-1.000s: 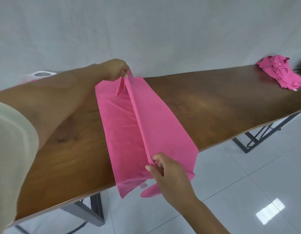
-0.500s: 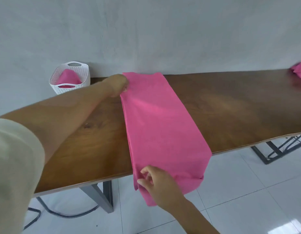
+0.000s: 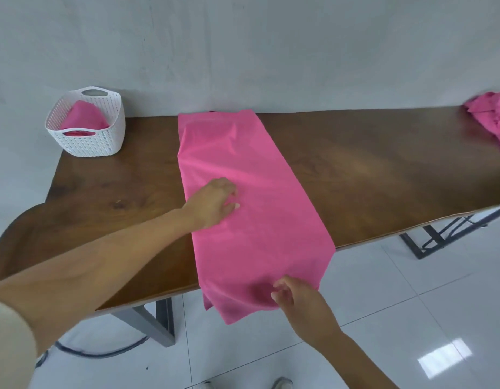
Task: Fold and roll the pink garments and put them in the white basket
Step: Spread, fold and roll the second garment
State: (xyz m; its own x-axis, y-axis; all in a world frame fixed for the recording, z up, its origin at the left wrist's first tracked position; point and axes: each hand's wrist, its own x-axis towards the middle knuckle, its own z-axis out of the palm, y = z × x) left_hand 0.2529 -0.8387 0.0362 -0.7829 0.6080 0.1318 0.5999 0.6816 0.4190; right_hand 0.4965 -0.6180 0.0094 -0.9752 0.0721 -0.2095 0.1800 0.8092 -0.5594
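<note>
A pink garment (image 3: 260, 192), folded into a long strip, lies flat across the brown wooden table (image 3: 383, 169), its near end hanging over the front edge. My left hand (image 3: 215, 202) rests on the strip's left side near the middle, fingers loosely bent, holding nothing. My right hand (image 3: 296, 300) touches the hanging near end with relaxed fingers. The white basket (image 3: 87, 136) stands on the table's far left corner with a rolled pink garment (image 3: 84, 116) inside it.
A crumpled pile of pink garments (image 3: 491, 119) lies at the table's far right. A grey wall runs behind the table. Dark metal table legs (image 3: 434, 240) and white floor tiles show below the front edge.
The garment's lifted side was folded over and laid flat. My left hand let go of the far end and moved to the middle of the strip. My right hand released its grip on the near end.
</note>
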